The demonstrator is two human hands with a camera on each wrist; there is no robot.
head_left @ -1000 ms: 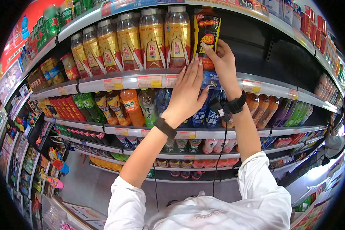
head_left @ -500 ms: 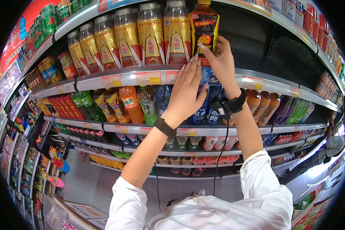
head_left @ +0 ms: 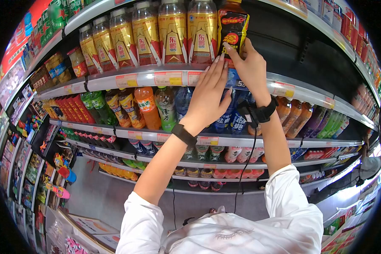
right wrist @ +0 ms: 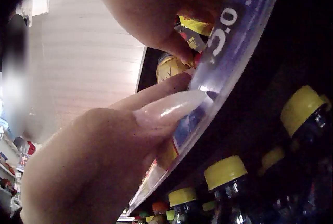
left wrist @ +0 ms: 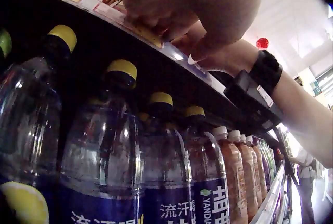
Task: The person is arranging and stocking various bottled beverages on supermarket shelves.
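Note:
A dark plastic drink bottle with a black, yellow and red Hi-Tiger label (head_left: pixel 233 26) stands upright at the front of the upper shelf. My right hand (head_left: pixel 253 70) grips its lower right side, thumb across the front of the label and fingers around the side. With fingers stretched out, my left hand (head_left: pixel 208 96) touches the bottle's foot at the shelf edge (head_left: pixel 135 79). In the left wrist view the left hand (left wrist: pixel 195 0) hides the bottle's lower part. The left hand's long pale thumbnail (right wrist: pixel 174 105) lies near the price strip (right wrist: pixel 229 36) in the right wrist view.
Gold-labelled bottles (head_left: pixel 172 36) line up immediately left of the Hi-Tiger bottle. On the shelf below stand blue-labelled bottles with yellow caps (left wrist: pixel 122 73), orange drinks (head_left: pixel 147 108) and green tea (head_left: pixel 166 109). A cable (head_left: pixel 246 163) hangs from the right wrist camera.
The head view has shifted a little, so the shelves sit slightly higher in it. Both hands keep their places at the Hi-Tiger bottle, which stays beside the gold-labelled bottles.

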